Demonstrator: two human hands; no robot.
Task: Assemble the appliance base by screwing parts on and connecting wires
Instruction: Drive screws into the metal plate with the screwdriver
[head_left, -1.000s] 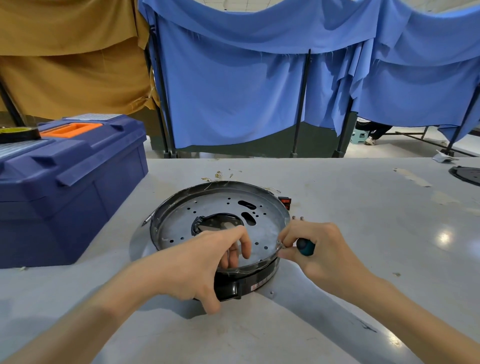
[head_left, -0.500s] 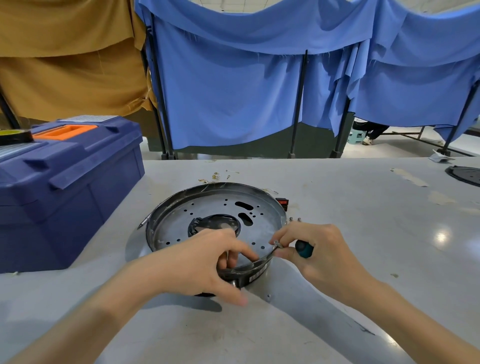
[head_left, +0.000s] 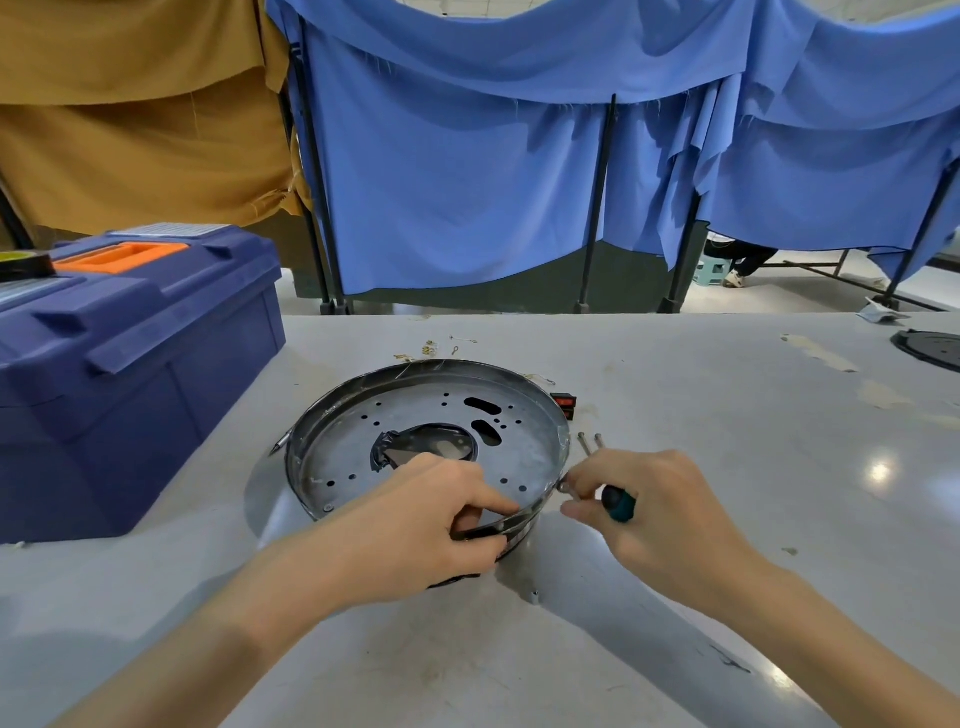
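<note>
A round metal appliance base (head_left: 415, 415) with many holes and a dark middle opening lies on the grey table. My left hand (head_left: 415, 525) grips its near rim, thumb outside and fingers inside. My right hand (head_left: 654, 509) holds a screwdriver with a black and teal handle (head_left: 618, 505) and pinches a small screw (head_left: 563, 487) against the rim's right side. Two loose screws (head_left: 589, 441) lie just beyond my right hand. A red rocker switch (head_left: 565, 402) sits behind the base on the right.
A blue toolbox (head_left: 130, 364) with an orange handle stands at the left. Small brass terminals (head_left: 428, 349) lie behind the base, one screw (head_left: 534, 596) in front. Another black round part (head_left: 930, 349) lies at the far right edge. Blue and tan cloths hang behind the table.
The base's near edge has come down from its raised tilt. My left hand shifted its grip along the near rim, and my right hand stayed at the rim's right side.
</note>
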